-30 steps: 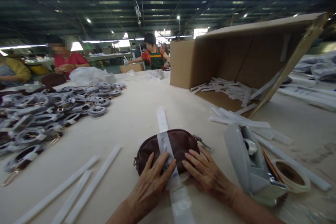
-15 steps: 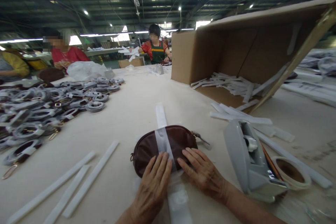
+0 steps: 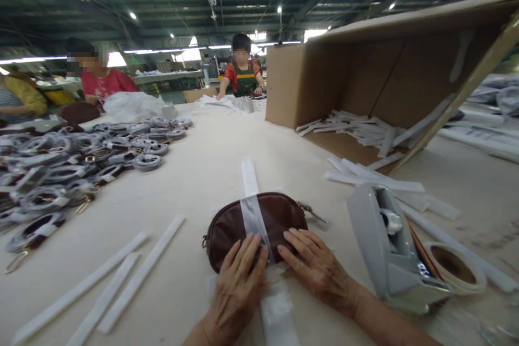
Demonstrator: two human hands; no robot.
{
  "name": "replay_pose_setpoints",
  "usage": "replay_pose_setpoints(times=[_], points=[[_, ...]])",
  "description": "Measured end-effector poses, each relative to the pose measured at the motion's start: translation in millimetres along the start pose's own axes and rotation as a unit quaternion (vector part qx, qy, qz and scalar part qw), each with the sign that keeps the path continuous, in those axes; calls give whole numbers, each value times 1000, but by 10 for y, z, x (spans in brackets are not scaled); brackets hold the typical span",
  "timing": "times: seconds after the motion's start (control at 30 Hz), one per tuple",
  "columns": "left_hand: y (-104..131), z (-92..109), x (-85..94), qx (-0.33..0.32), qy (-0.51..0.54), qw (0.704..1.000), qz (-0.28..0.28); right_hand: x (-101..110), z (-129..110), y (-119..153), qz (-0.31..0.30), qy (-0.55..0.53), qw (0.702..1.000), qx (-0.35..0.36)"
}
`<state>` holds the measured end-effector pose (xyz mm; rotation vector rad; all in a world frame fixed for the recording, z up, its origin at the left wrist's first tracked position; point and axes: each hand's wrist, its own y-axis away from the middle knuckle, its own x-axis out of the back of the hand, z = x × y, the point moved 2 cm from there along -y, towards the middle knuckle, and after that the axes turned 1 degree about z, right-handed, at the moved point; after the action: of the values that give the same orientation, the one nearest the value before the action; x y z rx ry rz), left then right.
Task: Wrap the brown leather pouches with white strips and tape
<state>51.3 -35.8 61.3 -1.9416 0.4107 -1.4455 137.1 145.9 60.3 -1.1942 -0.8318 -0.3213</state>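
A dark brown leather bag [image 3: 284, 213] with a zip along its curved top lies on the table in front of me. Across its middle runs a white strip [image 3: 254, 215], which extends past the bag at both the far and the near side. My left hand [image 3: 239, 278] rests on the strip and the bag's lower front, fingers stretched out. Flat on the bag's lower right lies my right hand [image 3: 318, 270], its fingers extended. A small metal clasp [image 3: 312, 211] sticks out at the bag's right end.
To the right stand a grey tape dispenser [image 3: 381, 248] and a tape roll [image 3: 454, 265]. Behind them a cardboard box [image 3: 286, 86] on its side holds white strips. Coiled wrapped straps [image 3: 52, 173] pile up at left, with loose white strips [image 3: 141, 275] nearer. A co-worker [image 3: 243, 73] stands across the table.
Both my hands stay on the bag with hardly any movement. Across the table, the co-worker's arm has lowered white strips onto the tabletop.
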Motion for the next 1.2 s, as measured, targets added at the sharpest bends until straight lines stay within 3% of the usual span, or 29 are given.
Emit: replay_pose_setpoints(times=[0.37,0.53,0.7,0.87,1.03,1.13,1.2], points=[[22,152,-35,1,-25,1000,16,-55,-47,27,15,-15,999,-29],[6,130,-117,14,-33,998,44,-119,-1,-11,22,-17,999,-41],[13,99,-138,18,-29,998,52,20,-85,-12,11,-27,998,-55],[24,94,-117,19,-30,998,42,203,-351,120,-4,-173,971,-165],[26,90,-133,21,-23,998,49,13,-496,209,-46,-226,933,-277],[35,86,-145,22,-28,998,56,-76,-507,181,-13,-192,940,-281],[44,85,-148,22,-31,998,55,-68,-516,130,11,-172,953,-248]])
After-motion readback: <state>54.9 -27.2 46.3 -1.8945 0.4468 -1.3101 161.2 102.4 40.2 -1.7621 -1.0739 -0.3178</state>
